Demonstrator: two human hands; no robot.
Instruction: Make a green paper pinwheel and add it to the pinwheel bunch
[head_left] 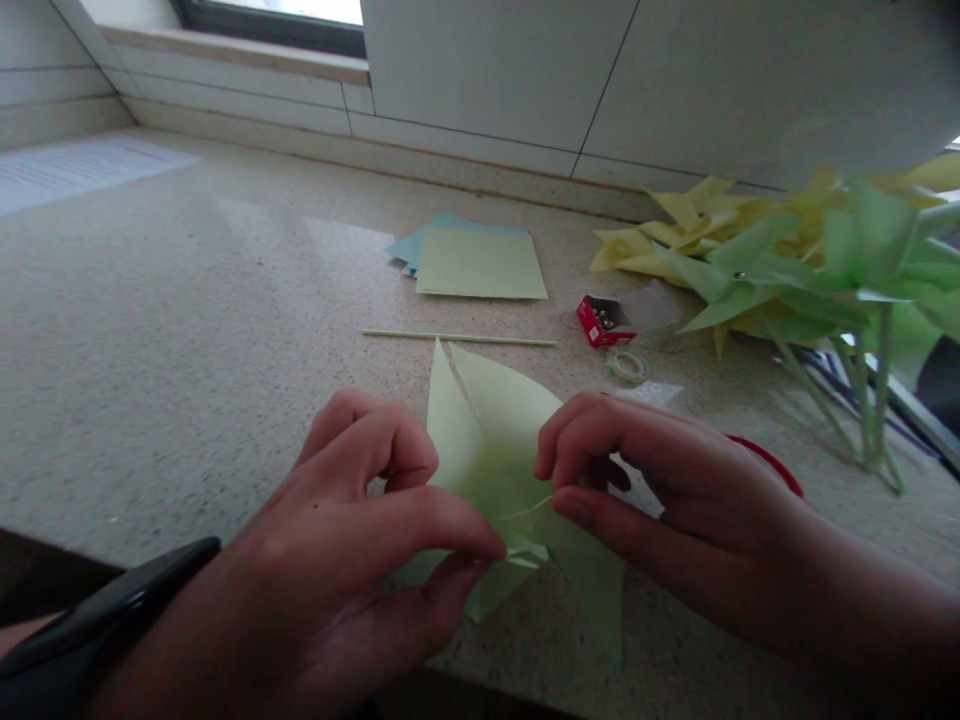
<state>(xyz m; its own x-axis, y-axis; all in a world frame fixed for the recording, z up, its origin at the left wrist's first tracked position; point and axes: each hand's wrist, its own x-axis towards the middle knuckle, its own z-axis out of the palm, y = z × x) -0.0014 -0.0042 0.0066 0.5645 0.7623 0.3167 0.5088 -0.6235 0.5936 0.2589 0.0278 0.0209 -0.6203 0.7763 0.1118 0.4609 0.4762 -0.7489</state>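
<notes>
Left hand: left hand point(352, 540) nearest the lens, low centre-left, thumb and forefinger pinched together on the folded centre of the green paper sheet point(487, 440); dark watch point(112, 610) on the wrist.
Right hand: right hand point(660, 480) just right of the left one, thumb and forefinger closed toward each other at the sheet's middle; a thin pale line shows at the fingertips, cannot tell whether it is a pin or an edge of paper.
Green paper sheet: lies on the speckled counter point(165, 340), between both hands, corners folded inward, two pointed flaps standing up toward the wall.
Handling judgement: looks very light, thin, floppy, creases and tears easily; best held at the centre where the folded tips stack, not by the loose flaps.
Behind sheet: thin pale stick point(457, 338) lying flat, well apart from the hands.
Further back: stack of paper sheets point(480, 262), pale green on top, blue below.
Right of stick: small red box point(600, 320), open, small metal bits inside; tape roll point(626, 365) just beside it.
Far right: heap of paper pinwheels point(787, 270), yellow and green, on sticks.
Under right wrist: red curved object point(772, 465), mostly hidden.
</notes>
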